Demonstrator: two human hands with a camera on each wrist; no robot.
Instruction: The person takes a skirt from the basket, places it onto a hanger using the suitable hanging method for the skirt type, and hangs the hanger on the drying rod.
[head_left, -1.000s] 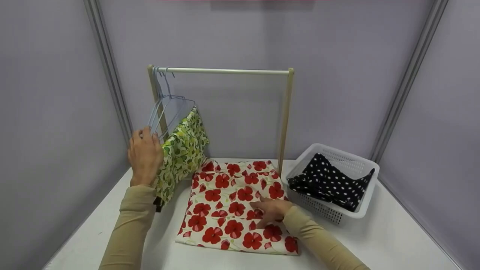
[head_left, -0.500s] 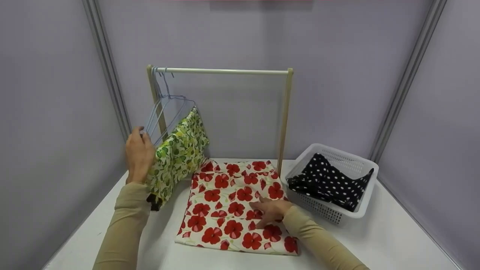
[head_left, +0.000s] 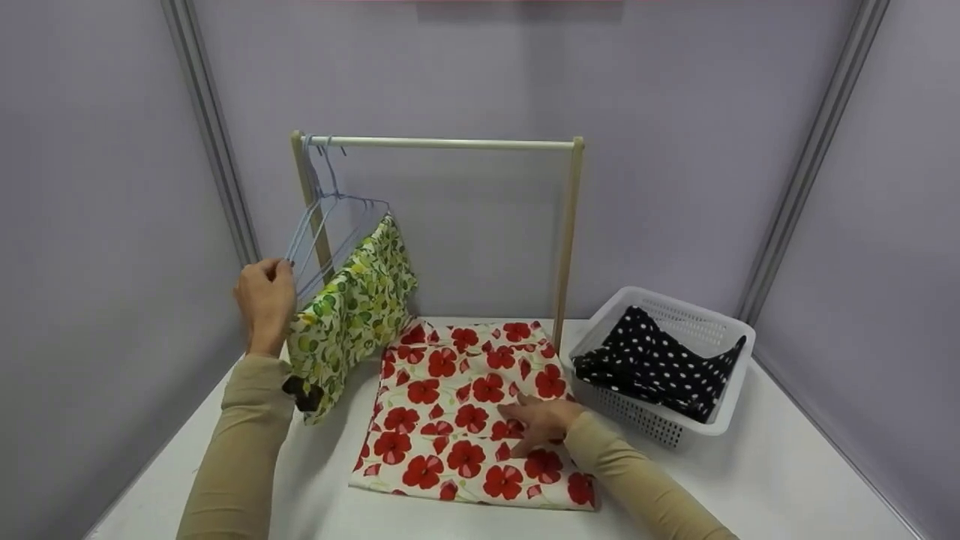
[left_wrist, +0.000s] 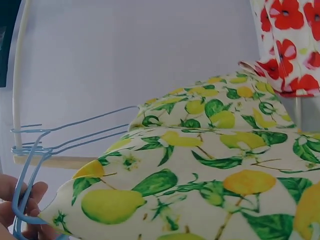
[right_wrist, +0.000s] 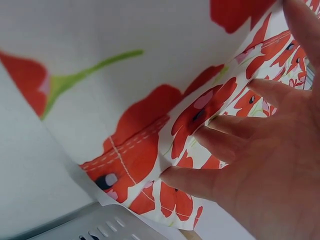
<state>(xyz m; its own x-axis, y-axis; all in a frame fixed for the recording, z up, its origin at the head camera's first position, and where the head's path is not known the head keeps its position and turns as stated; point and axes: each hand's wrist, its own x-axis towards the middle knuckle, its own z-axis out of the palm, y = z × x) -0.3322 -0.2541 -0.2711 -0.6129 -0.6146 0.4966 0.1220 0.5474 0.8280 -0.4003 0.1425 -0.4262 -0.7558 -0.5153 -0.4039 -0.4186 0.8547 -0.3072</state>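
My left hand (head_left: pixel 266 300) pinches the near corner of a blue wire hanger (left_wrist: pixel 31 175) on the left of the rack. Over the hangers hangs a lemon-print cloth (head_left: pixel 349 307) with green leaves, its top edge sloping down toward this hand. In the left wrist view, fingertips (left_wrist: pixel 37 191) close around the wire bends beside the cloth's corner. A folded white cloth with red flowers (head_left: pixel 442 431) lies flat on the table. On its right side rests my right hand (head_left: pixel 546 421), fingers spread and fairly straight, as the right wrist view confirms.
A small garment rack with a white rail (head_left: pixel 450 142) and wooden posts (head_left: pixel 568 247) stands at the back. To the right is a white perforated basket (head_left: pixel 739 375) holding a black polka-dot cloth (head_left: pixel 667 367). Grey walls enclose the white table (head_left: pixel 802 472).
My left hand has moved left and turned from an over-the-top touch to a pinch at the hanger corner. The near end of the lemon-print cloth has swung left. My right hand stays put.
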